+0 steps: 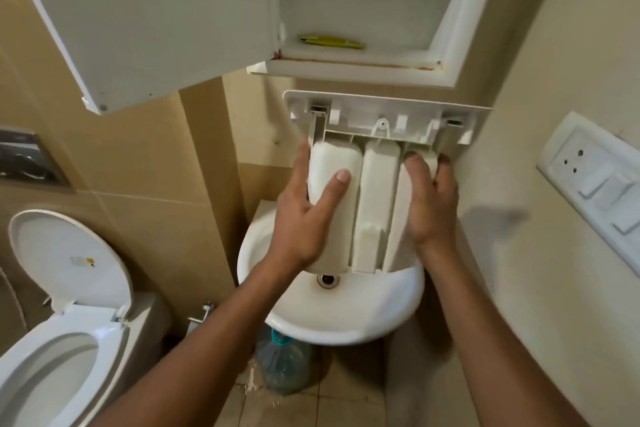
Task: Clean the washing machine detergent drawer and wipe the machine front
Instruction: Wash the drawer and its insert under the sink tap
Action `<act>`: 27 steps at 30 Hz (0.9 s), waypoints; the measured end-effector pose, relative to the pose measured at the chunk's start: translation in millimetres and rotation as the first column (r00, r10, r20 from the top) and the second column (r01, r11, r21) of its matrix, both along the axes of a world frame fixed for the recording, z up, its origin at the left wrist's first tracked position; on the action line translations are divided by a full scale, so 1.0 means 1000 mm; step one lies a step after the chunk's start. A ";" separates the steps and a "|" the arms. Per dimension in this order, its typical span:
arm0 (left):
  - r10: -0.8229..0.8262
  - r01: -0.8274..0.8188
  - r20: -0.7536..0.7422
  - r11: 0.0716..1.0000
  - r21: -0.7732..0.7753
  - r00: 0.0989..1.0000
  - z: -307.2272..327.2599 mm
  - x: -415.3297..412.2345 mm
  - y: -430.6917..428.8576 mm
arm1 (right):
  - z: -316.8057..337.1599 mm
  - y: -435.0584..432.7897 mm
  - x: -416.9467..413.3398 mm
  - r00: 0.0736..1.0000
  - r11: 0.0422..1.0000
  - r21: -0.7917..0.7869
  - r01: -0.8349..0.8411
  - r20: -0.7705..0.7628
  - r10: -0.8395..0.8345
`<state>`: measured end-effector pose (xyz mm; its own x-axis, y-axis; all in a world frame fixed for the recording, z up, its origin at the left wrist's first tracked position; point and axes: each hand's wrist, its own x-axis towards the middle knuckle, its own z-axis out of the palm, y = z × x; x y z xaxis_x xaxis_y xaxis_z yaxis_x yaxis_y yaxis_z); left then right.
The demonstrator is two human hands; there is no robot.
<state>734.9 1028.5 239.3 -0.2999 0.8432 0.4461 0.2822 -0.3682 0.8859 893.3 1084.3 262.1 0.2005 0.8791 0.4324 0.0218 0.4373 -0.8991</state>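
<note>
The detergent drawer [375, 198] is out of the machine and held over the sink [346, 315], its underside toward the camera, its front panel at the far, high end and its rear end dipping into the basin. That tilt probably lets water and residue run off into the basin rather than onto the floor.

The left hand [304, 215] grasps the drawer's left edge, with the thumb across the underside and the fingers [303, 152] along the side. The right hand [433, 208] clasps the right edge, fingers [415, 163] curled over it. Gripping both sides likely keeps the slippery plastic steady.

Just below the fingers is the drain [327, 280]. Above them hangs an open wall cabinet [367, 10], whose door [156, 21] is swung out to the left, with a yellow packet [332, 42] on its lowest shelf. To the right of the right fingers is a switch plate [595, 191]. Well to the left of the left fingers stands a toilet [52, 357], lid up. Under the sink, a plastic bottle [284, 364] stands on the floor.

Count: one drawer with three moulded compartments showing, two hands, one sink, one drain, one cabinet, one packet, one switch plate, one toilet, one bottle. The washing machine is not in view.
</note>
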 end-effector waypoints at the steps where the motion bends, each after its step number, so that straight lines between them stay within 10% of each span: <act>1: 0.001 0.004 -0.070 0.998 0.068 0.998 -0.002 -0.002 -0.003 | -0.004 -0.007 -0.003 0.998 0.990 0.127 0.064 -0.001 -0.065; 4: -0.019 -0.003 -0.085 0.968 -0.251 0.996 -0.071 -0.008 -0.003 | -0.085 -0.004 -0.006 0.989 0.982 -0.173 0.080 0.135 -0.056; 6: 0.001 0.136 0.190 0.693 -0.708 0.982 -0.116 -0.008 -0.003 | -0.153 0.000 -0.002 0.956 0.632 -0.774 -0.043 0.152 0.252; 8: 0.010 0.254 0.293 0.474 -0.843 0.956 -0.148 -0.011 -0.008 | -0.193 -0.005 0.006 0.905 0.366 -0.928 -0.073 0.093 0.416; 15: 0.082 0.068 0.194 0.747 -0.661 0.978 -0.078 -0.016 0.007 | -0.111 0.015 -0.003 0.935 0.662 -0.748 -0.052 0.196 0.295; 19: 0.005 0.002 0.049 0.991 -0.131 0.999 -0.020 -0.002 0.002 | -0.014 0.003 -0.001 0.991 0.978 -0.207 -0.027 0.126 0.054; 22: 0.025 -0.020 -0.101 0.998 0.055 0.995 -0.032 -0.002 -0.002 | -0.016 -0.018 -0.005 0.989 0.982 0.137 0.131 0.056 -0.140; 24: -0.007 -0.015 -0.097 0.973 -0.230 0.995 -0.080 -0.009 -0.003 | -0.071 -0.019 -0.007 0.982 0.976 -0.184 0.117 0.168 -0.086; 27: 0.064 0.104 0.188 0.641 -0.760 0.980 -0.140 -0.007 -0.021 | -0.163 -0.023 -0.001 0.925 0.500 -0.864 0.050 0.228 0.303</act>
<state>728.1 1007.9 99.7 -0.2815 0.8625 -0.4205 0.0880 0.4596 0.8838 892.1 1061.8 98.7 0.0664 0.8513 -0.5204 0.3801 -0.5038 -0.7757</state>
